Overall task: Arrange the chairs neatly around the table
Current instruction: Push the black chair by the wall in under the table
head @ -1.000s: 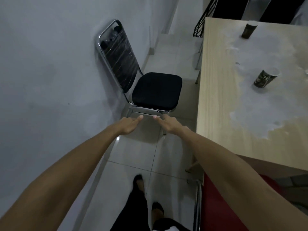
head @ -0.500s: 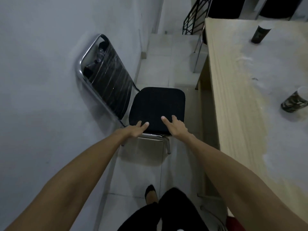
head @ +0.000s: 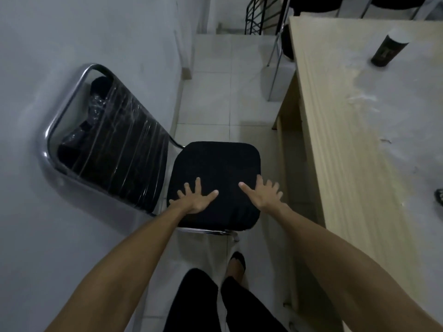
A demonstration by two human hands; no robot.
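While both arms reach fwd, the left hand lies palm-down on the chair seat w/ fingers spread and straight, gripping nothing. Right hand does the same over the seat's right side, fingers splayed, thumb pointing inward; can't tell if its palm presses the cushion or just hovers above it.

Chair sits between the wall on the left and the table on the right, its black seat facing the table and its backrest tilted vs. the wall. Backrest is black, wrapped in clear plastic, w/ a chrome tube frame; the frame's top corner looks to be touching the wall. A chrome leg shows under the seat's near edge.

Table is light wood, long edge running along the right, w/ a pale patch over much of its top. A gap of white tile floor separates seat and table; seat isn't tucked under. On the table: a dark cup w/ white rim near the far end, and a dark object cut off at the right edge, can't ID it.

Beyond, a 2nd chair stands at the table's far corner, mostly hidden, chrome legs showing. A black railing stands at the far end. Bottom centre: the person's black trousers and a dark shoe on the tiles just behind the chair.
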